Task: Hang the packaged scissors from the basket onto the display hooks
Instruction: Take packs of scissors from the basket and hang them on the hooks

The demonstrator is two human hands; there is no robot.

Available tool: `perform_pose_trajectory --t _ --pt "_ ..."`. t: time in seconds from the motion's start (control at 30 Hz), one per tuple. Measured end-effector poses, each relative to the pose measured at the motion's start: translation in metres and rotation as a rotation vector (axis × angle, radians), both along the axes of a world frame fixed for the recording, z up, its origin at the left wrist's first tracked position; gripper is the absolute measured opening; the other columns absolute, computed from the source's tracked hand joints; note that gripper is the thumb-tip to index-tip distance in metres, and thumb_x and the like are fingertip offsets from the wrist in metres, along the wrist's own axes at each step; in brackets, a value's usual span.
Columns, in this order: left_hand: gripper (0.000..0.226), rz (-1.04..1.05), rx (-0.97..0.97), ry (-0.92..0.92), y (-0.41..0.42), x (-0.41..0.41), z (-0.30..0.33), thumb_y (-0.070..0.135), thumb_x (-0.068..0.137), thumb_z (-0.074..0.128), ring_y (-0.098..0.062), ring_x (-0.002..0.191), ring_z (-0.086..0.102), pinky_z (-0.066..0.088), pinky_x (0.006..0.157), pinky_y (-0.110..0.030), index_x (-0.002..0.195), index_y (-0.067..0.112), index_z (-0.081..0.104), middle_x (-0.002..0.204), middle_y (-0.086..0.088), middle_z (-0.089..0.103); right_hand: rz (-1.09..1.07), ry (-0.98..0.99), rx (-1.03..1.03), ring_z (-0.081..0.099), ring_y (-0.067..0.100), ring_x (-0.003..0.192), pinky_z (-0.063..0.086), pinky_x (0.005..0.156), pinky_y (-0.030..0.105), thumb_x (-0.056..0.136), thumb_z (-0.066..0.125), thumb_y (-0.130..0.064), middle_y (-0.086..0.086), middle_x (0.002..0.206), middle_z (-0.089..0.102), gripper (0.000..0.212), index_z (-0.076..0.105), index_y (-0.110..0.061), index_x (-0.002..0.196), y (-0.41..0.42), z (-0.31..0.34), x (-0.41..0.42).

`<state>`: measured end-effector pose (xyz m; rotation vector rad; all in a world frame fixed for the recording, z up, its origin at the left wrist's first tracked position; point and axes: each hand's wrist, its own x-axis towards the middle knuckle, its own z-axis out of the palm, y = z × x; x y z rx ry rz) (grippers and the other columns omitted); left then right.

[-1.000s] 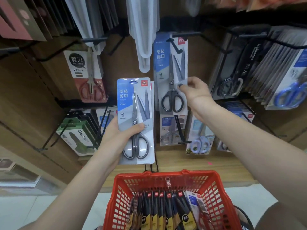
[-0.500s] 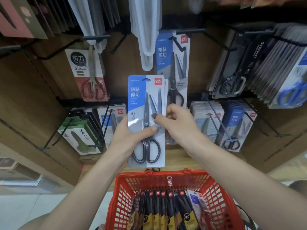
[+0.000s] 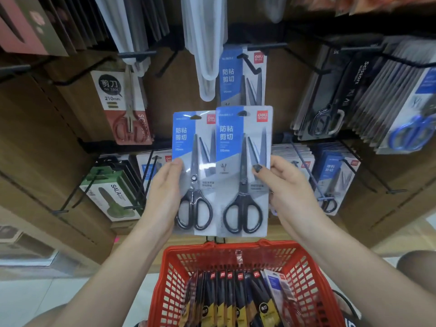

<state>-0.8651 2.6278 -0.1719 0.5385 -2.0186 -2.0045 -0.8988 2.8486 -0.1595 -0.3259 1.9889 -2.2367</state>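
I hold two blue-and-white packs of black-handled scissors side by side in front of the display. My left hand (image 3: 165, 192) grips the left pack (image 3: 188, 142) by its left edge. The right pack (image 3: 243, 138) is pinched at its right edge by my right hand (image 3: 287, 185), and it overlaps the left pack a little. Straight above them one matching pack (image 3: 243, 76) hangs on a black display hook (image 3: 250, 64). Below my hands is the red basket (image 3: 306, 267), with several dark packaged items standing upright inside.
Wooden display wall with many black hooks. Red-handled scissors pack (image 3: 125, 107) hangs upper left, a green boxed item (image 3: 111, 194) lower left. Rows of packaged scissors (image 3: 368, 95) fill the right; more blue packs (image 3: 335, 171) hang lower right. White plastic items (image 3: 205, 43) hang above centre.
My right hand left the hanging pack, came down to the stack in my left hand and drew one pack off to the right. Each hand now holds one pack.
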Motion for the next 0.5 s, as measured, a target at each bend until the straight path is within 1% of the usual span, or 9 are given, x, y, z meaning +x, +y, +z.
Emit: perform_pose_trajectory --t 0.03,0.07,0.13,0.17,0.27,0.33,0.37,0.43,0.5 --pt "0.047 0.002 -0.009 0.002 -0.002 0.0 0.001 0.052 0.104 0.044 -0.029 0.116 0.072 0.048 0.112 -0.059 0.121 0.019 0.074 0.119 -0.007 0.078 0.013 0.03 -0.007 0.075 0.01 0.082 0.057 0.066 0.018 0.105 0.06 -0.015 0.007 0.103 0.08 0.016 0.074 -0.018 0.113 0.006 0.0 0.003" --pt "0.05 0.01 -0.014 0.001 -0.003 0.0 0.002 0.055 0.101 0.045 -0.032 0.117 0.071 0.048 0.112 -0.06 0.119 0.019 0.074 0.119 -0.009 0.078 0.019 0.068 -0.001 0.076 0.009 0.087 0.058 0.07 0.017 0.106 0.059 -0.016 0.003 0.103 0.08 0.019 0.075 -0.024 0.112 0.01 0.0 0.006" --pt "0.052 0.024 -0.015 0.003 -0.004 -0.001 0.002 0.059 0.097 0.047 -0.036 0.117 0.07 0.047 0.111 -0.063 0.115 0.018 0.074 0.118 -0.013 0.077 0.01 0.16 0.028 0.075 0.013 0.102 0.058 0.086 0.023 0.106 0.059 -0.019 -0.001 0.107 0.08 0.023 0.076 -0.034 0.112 0.017 0.002 0.009" --pt "0.051 0.026 -0.018 0.008 -0.003 -0.001 0.001 0.06 0.097 0.047 -0.038 0.117 0.07 0.047 0.111 -0.063 0.112 0.019 0.074 0.117 -0.013 0.076 -0.003 0.202 0.033 0.075 0.013 0.104 0.058 0.089 0.024 0.106 0.059 -0.02 -0.002 0.108 0.08 0.023 0.075 -0.035 0.112 0.019 0.003 0.01" --pt "0.052 0.036 -0.035 0.015 0.0 -0.002 0.0 0.066 0.093 0.049 -0.042 0.114 0.068 0.047 0.109 -0.066 0.102 0.02 0.072 0.113 -0.017 0.075 -0.03 0.288 0.01 0.074 0.007 0.099 0.056 0.082 0.016 0.106 0.059 -0.02 -0.005 0.106 0.079 0.02 0.074 -0.033 0.111 0.021 0.013 0.009" --pt "0.055 0.029 -0.053 0.008 0.001 -0.002 -0.002 0.07 0.09 0.049 -0.042 0.112 0.069 0.048 0.107 -0.067 0.101 0.02 0.071 0.112 -0.017 0.075 -0.028 0.313 0.002 0.074 0.005 0.096 0.056 0.081 0.016 0.106 0.059 -0.02 -0.007 0.103 0.079 0.019 0.074 -0.033 0.108 0.019 0.024 0.007" --pt "0.054 0.028 -0.054 0.005 0.001 -0.003 -0.003 0.071 0.089 0.049 -0.042 0.111 0.07 0.049 0.106 -0.067 0.1 0.023 0.071 0.111 -0.015 0.076 -0.025 0.311 -0.005 0.074 0.008 0.098 0.057 0.084 0.02 0.106 0.059 -0.02 -0.005 0.104 0.079 0.019 0.074 -0.032 0.109 0.018 0.028 0.006" --pt "0.053 0.028 -0.055 -0.004 0.001 -0.003 -0.004 0.072 0.089 0.05 -0.042 0.109 0.071 0.05 0.105 -0.067 0.1 0.024 0.072 0.109 -0.013 0.078 -0.024 0.292 -0.011 0.075 0.018 0.104 0.06 0.09 0.035 0.105 0.06 -0.02 0.001 0.108 0.08 0.018 0.074 -0.028 0.112 0.016 0.035 0.002" --pt "0.054 0.025 -0.064 0.0 0.001 -0.003 -0.004 0.071 0.09 0.05 -0.043 0.109 0.071 0.05 0.104 -0.067 0.101 0.023 0.071 0.109 -0.013 0.078 -0.042 0.282 -0.001 0.075 0.022 0.102 0.06 0.092 0.045 0.104 0.06 -0.02 0.004 0.105 0.08 0.017 0.074 -0.027 0.11 0.012 0.04 -0.002"
